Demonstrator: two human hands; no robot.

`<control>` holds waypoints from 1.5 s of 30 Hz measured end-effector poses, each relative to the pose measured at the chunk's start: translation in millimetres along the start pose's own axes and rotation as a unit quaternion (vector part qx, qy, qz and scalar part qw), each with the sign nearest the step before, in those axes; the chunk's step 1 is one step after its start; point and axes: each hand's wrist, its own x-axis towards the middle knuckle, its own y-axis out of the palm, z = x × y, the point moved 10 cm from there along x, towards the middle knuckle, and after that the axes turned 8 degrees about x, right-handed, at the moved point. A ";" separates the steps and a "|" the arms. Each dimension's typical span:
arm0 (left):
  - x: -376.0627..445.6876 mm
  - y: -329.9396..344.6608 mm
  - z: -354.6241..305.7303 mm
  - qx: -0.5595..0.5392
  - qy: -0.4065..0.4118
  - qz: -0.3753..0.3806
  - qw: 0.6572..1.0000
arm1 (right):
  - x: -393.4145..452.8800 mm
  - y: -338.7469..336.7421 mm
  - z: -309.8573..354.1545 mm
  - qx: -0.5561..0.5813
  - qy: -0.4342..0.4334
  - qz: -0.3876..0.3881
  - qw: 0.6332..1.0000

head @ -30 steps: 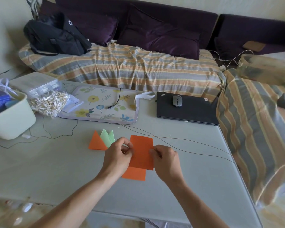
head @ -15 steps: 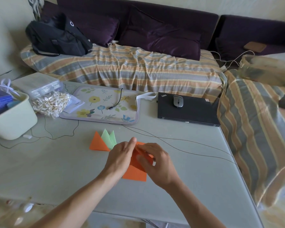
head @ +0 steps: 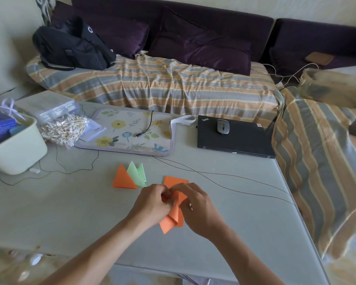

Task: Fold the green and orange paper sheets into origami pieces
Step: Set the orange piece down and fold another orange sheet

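Note:
An orange paper sheet [head: 172, 218], partly folded, is held just above the grey table [head: 70, 212] near its front middle. My left hand [head: 152, 204] pinches its left side and my right hand [head: 195, 208] pinches its right side, fingertips meeting over the paper's top. Another orange sheet [head: 174, 179] lies flat just behind my hands. To the left lie a folded orange triangle [head: 122, 178] and folded light green pieces [head: 137, 173], overlapping each other.
A floral mat [head: 127, 130] with a cable, a shut black laptop [head: 234, 136] with a mouse [head: 223, 126], a cream bin [head: 14, 149] and a bag of cotton swabs [head: 64, 128] line the table's back. Thin wires [head: 224, 175] cross the table. A striped sofa runs behind and to the right.
The flat orange sheet has been lifted and folded in; both hands have closed together over it, and its lower part now hangs as a narrow folded point.

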 end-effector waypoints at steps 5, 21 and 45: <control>-2.3 -3.5 -5.1 0.009 0.023 -0.002 1.000 | 1.3 -7.9 -13.4 -0.008 0.032 -0.016 0.999; -4.7 -17.3 -24.4 -0.005 0.110 -0.047 0.993 | -0.2 -25.6 -29.2 0.061 0.162 -0.066 0.983; -7.4 -21.1 -21.0 -0.095 0.068 -0.041 0.992 | -3.9 -28.0 -25.1 0.152 0.170 -0.101 0.968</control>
